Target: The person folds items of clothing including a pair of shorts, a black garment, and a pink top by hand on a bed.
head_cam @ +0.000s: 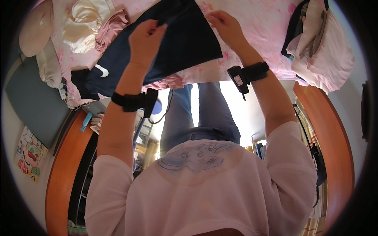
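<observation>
A dark navy garment with a white Nike swoosh (186, 38) lies spread over a pink floral bed sheet (254, 29). Above the garment's middle is my left hand (147, 38), its fingers curled; a bit of dark cloth shows at the fingertips, and whether they pinch it is unclear. My right hand (223, 26) is beside the garment's right edge, over the sheet, with fingers bent; whether it touches the cloth cannot be told. Each wrist wears a black strap with a small device. A black part of the garment (82, 84) reaches the bed's near left edge.
Cream cloth (84, 26) and a dusty-pink cloth (112, 31) lie at the upper left, beside a beige rounded item (37, 29). Light pink and dark garments (324, 53) are heaped at the right. White cables (69, 98) hang near the left edge. Pink cloth (165, 82) lies at the near edge.
</observation>
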Motion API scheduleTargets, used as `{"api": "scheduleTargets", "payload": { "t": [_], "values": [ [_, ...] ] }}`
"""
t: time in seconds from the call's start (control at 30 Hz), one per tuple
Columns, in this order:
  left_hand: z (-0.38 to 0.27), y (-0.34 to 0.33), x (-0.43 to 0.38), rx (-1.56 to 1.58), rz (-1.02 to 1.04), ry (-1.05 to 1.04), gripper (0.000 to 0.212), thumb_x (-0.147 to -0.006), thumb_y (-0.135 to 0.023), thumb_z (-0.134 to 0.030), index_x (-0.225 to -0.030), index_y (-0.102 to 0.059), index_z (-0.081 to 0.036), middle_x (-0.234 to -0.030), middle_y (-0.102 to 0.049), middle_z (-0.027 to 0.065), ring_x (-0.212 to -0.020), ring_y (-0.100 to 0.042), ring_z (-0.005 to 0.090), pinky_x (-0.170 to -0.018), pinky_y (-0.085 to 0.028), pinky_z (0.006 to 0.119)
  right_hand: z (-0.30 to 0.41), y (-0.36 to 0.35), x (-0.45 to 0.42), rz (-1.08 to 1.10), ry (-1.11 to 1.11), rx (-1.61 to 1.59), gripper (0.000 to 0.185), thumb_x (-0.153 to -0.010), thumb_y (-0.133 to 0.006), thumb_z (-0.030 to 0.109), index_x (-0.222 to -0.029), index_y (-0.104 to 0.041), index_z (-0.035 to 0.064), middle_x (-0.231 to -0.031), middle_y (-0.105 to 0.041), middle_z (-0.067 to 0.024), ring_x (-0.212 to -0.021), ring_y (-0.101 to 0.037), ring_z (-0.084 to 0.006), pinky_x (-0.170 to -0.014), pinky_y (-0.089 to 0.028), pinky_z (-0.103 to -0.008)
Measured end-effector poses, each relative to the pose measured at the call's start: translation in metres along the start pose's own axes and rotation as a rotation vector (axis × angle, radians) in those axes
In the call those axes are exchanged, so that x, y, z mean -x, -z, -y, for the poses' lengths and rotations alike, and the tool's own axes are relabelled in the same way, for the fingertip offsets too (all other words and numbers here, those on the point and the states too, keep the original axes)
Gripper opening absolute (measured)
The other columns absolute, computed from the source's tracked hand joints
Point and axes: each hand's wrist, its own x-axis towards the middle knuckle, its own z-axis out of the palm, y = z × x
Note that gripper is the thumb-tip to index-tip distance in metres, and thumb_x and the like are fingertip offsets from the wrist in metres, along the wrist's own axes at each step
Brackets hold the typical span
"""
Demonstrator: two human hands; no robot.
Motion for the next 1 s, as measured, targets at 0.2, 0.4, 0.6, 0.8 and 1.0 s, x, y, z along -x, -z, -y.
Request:
{"api": "scheduleTargets", "payload": {
  "t": [0.2,0.4,0.6,0.8,1.0],
  "values": [
    [0.012,0.042,-0.012,0.163,0.028,0.234,0.022,-0.078,-0.07,-0.018,-0.085,-0.062,0.002,-0.069,-0.056,-0.003,-0.062,-0.046,0.0033,-0.057,-0.035,0.017,-0.116,-0.011,0.097,0.125,-0.433,0.309,0.029,-0.078,-0.062,0.027,-0.099,-0.062,0.0064,-0.089,-0.063,-0.0135,-0.087,-0.06,-0.0316,-0.077,-0.048,-0.0371],
    [-0.007,0.04,0.0,0.377,-0.013,0.301,0.019,-0.08,-0.069,-0.016,-0.085,-0.062,0.001,-0.069,-0.054,-0.0039,-0.063,-0.046,0.0026,-0.056,-0.034,0.016,-0.102,-0.04,0.114,-0.076,-0.205,0.444,0.028,-0.073,-0.066,0.011,-0.1,-0.059,0.0051,-0.098,-0.057,-0.0115,-0.096,-0.055,-0.0307,-0.081,-0.046,-0.0376],
    [-0.001,0.028,0.019,0.257,0.023,0.226,0.016,-0.079,-0.068,-0.014,-0.086,-0.062,-0.001,-0.068,-0.054,-0.0042,-0.061,-0.046,0.0018,-0.053,-0.035,0.016,-0.012,-0.036,0.056,-0.053,0.595,0.563,0.024,-0.073,-0.066,0.016,-0.093,-0.059,0.0048,-0.092,-0.06,-0.0096,-0.095,-0.055,-0.0292,-0.081,-0.043,-0.04],
    [-0.028,0.034,0.031,0.35,0.034,0.293,0.01,-0.081,-0.058,0.001,-0.091,-0.059,0.0,-0.078,-0.052,0.0022,-0.064,-0.054,0.0071,-0.059,-0.052,0.021,0.035,-0.045,0.002,0.214,0.053,0.164,0.028,-0.08,-0.064,0.02,-0.099,-0.056,0.0005,-0.079,-0.061,-0.0137,-0.071,-0.058,-0.0292,-0.066,-0.047,-0.0334],
    [-0.025,0.038,0.043,-0.128,0.186,-0.309,0.015,-0.075,-0.063,-0.002,-0.09,-0.061,-0.003,-0.088,-0.051,0.0117,-0.075,-0.058,0.0217,-0.063,-0.049,0.026,0.067,-0.054,-0.011,0.231,-0.064,-0.125,0.043,-0.08,-0.065,0.018,-0.116,-0.049,0.0013,-0.087,-0.061,-0.008,-0.072,-0.057,-0.0166,-0.064,-0.047,-0.0309]
  ]
}}
